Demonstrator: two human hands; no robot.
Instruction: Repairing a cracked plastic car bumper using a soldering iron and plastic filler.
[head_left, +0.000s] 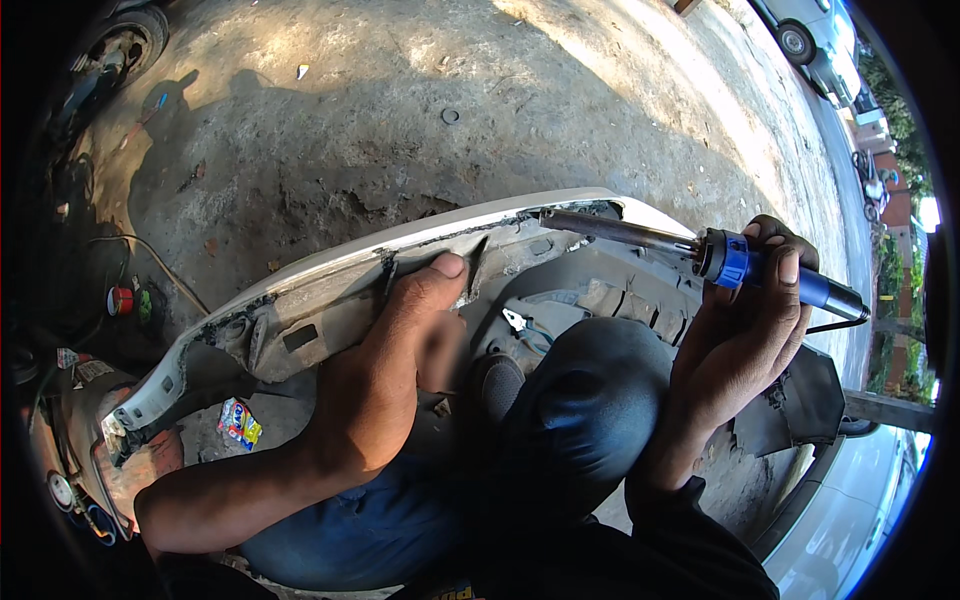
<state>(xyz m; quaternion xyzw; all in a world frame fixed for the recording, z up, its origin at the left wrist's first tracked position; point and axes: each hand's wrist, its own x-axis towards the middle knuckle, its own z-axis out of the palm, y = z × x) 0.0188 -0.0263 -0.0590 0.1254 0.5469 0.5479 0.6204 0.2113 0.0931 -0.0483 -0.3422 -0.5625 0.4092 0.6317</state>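
A white plastic car bumper [330,265] lies across my lap with its grey inner side toward me. My left hand [405,330] presses on that inner side near the upper edge, thumb pointing up beside a crack. My right hand [750,320] grips the blue handle of a soldering iron [700,250]. The iron's dark metal shaft points left, and its tip touches the bumper's upper edge near the right end. My knee in dark trousers [590,400] sits under the bumper between the two hands.
Bare dirt and concrete ground [450,100] stretches beyond the bumper. A small red can [120,300] and a cable lie at the left, a colourful wrapper [240,422] below the bumper. A parked car [820,40] stands at top right, a wheel [125,40] at top left.
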